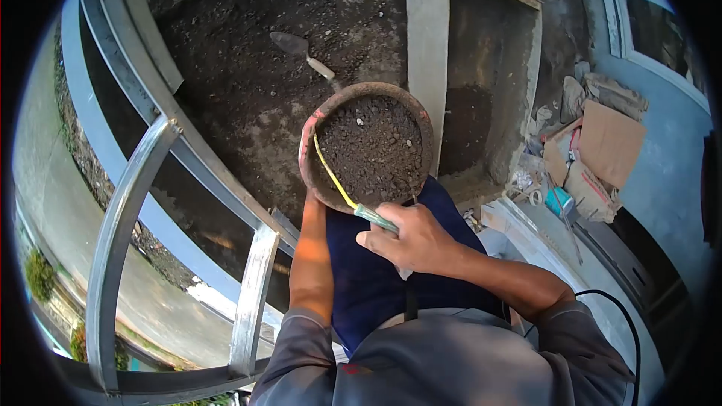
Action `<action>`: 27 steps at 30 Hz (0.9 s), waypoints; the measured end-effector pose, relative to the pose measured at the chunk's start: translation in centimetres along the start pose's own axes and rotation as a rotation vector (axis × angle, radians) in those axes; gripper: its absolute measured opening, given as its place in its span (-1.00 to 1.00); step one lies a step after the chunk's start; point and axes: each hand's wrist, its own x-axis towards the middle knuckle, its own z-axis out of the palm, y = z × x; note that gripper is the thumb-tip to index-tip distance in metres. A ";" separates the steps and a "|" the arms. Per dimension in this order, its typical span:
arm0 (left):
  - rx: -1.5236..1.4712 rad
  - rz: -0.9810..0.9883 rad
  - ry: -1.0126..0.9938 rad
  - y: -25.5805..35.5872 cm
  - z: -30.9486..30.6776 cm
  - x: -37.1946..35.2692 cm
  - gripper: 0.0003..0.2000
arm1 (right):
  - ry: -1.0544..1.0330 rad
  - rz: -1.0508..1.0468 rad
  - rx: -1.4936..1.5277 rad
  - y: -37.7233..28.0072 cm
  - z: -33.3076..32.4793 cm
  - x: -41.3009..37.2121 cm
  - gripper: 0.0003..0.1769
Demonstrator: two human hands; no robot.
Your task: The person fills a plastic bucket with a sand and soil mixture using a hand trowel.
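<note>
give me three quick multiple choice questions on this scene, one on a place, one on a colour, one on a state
1. Where does the trowel lie? A inside the basin B on the ground beyond the basin C against a wall
2. What colour is the cord across the basin? A yellow B red C white
3. How is the right hand? A open flat B closed on the cord C pointing
Answers: B, it lies on the ground past the rim; A, a yellow line crosses the soil; B, it grips the cord's end.
</note>
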 end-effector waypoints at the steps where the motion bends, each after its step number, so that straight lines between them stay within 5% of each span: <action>1: -0.003 -0.011 -0.070 -0.8 1.4 -0.1 -0.50 | 0.049 0.001 0.037 0.0 -1.9 -1.5 -0.62; 11: 0.174 -0.158 -0.133 -12.1 4.3 2.3 -0.46 | 0.407 0.006 0.337 9.2 -12.8 -7.9 -0.62; 12: 0.283 -0.137 -0.101 -13.5 4.4 2.8 -0.47 | 0.425 0.056 0.319 10.2 -14.5 -7.8 -0.60; 14: 0.243 -0.415 0.307 -15.2 2.6 3.8 -0.51 | 0.531 0.050 0.340 13.9 -15.9 -6.6 -0.58; 19: 1.273 -0.423 0.399 -19.0 4.0 8.5 -0.54 | 0.714 0.067 0.442 22.1 -19.6 -1.9 -0.47; 23: 1.559 -0.146 0.315 -21.1 13.8 8.0 -0.44 | 0.809 0.079 0.461 26.3 -22.1 0.4 -0.49; 27: 1.591 -0.214 0.203 -22.9 15.0 9.1 -0.49 | 0.909 0.165 0.356 29.9 -26.3 2.0 -0.54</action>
